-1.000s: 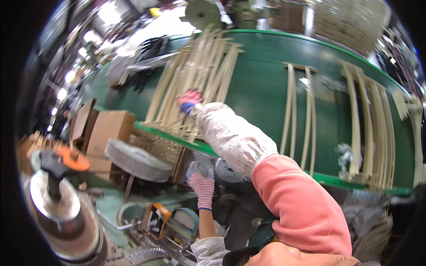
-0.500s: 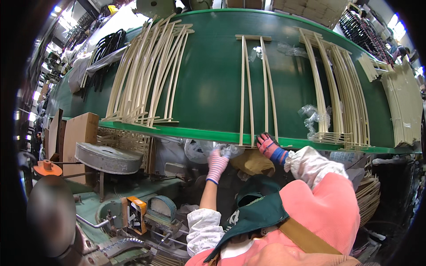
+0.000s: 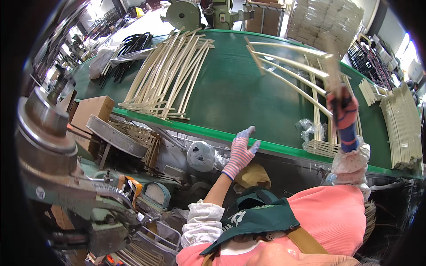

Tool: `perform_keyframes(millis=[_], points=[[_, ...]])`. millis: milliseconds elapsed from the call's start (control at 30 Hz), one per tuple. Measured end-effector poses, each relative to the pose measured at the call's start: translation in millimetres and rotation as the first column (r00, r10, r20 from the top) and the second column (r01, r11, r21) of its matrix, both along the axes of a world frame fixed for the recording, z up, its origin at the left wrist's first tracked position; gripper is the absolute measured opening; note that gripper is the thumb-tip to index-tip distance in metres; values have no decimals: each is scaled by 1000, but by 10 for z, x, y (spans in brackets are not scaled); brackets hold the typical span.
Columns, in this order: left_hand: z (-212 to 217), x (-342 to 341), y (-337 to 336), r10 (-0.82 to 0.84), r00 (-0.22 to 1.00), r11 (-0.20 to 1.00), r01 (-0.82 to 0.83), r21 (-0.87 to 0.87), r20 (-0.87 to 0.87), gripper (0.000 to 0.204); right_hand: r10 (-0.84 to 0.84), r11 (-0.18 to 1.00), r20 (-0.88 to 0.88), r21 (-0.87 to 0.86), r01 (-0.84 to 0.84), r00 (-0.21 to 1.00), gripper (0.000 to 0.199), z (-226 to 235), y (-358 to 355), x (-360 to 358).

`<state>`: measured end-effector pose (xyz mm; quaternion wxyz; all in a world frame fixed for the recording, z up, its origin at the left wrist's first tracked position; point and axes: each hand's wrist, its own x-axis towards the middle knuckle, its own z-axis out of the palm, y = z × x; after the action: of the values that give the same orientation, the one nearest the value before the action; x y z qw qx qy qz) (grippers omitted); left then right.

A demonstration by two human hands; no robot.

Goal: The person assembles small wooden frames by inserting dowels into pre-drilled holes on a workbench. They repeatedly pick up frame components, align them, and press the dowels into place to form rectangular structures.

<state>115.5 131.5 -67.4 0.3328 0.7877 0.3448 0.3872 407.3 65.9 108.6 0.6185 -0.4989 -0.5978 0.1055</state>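
Observation:
My right hand [image 3: 344, 108], in a red and dark glove, grips one end of a pale wooden frame [image 3: 310, 51]. That frame is tilted above the right half of the green table, its long slats fanning leftward to a crossbar. Motion smears the gripped end and part of the glove. At the table's near edge, my left hand [image 3: 239, 153] wears a pink-striped glove, fingers spread and holding nothing. Under the raised frame lie more pale wooden frames [image 3: 323, 148], with crumpled clear plastic [image 3: 305, 128] beside them.
A heap of pale wooden frames [image 3: 162, 80] covers the table's [image 3: 235, 97] left part, near dark curved rods [image 3: 133, 48]. Pale slats [image 3: 401, 124] stand stacked at the far right. Machinery [image 3: 53, 146] and a cardboard box [image 3: 93, 113] are at left.
My right hand has moved right and up, lifting the frame from mid-table and swinging it sideways. My left hand has come up to the table edge, fingers spread. The view has shifted.

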Motion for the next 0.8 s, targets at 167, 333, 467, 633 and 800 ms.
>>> perform_keyframes(millis=[167, 333, 467, 633, 800], points=[[-105, 119, -187, -32, 980, 988, 1, -155, -197, 42, -266, 943, -209, -259, 209, 941, 27, 416, -152, 312], [-282, 70, -250, -35, 946, 985, -21, -169, -322, 40, -445, 889, 435, 319, 329, 782, 20, 450, -677, 288], [-479, 69, -272, 21, 937, 972, -100, -211, -350, 44, -296, 953, 38, 72, 293, 954, 11, 334, -753, 322], [-874, -57, -78, 301, 943, 854, -332, -402, -139, 64, -43, 996, -168, 67, 55, 985, 25, 134, -843, 384], [-953, -307, 308, 751, 404, 338, 444, -830, 522, 89, -79, 996, -146, -54, 72, 986, 31, 512, -1392, 634]])
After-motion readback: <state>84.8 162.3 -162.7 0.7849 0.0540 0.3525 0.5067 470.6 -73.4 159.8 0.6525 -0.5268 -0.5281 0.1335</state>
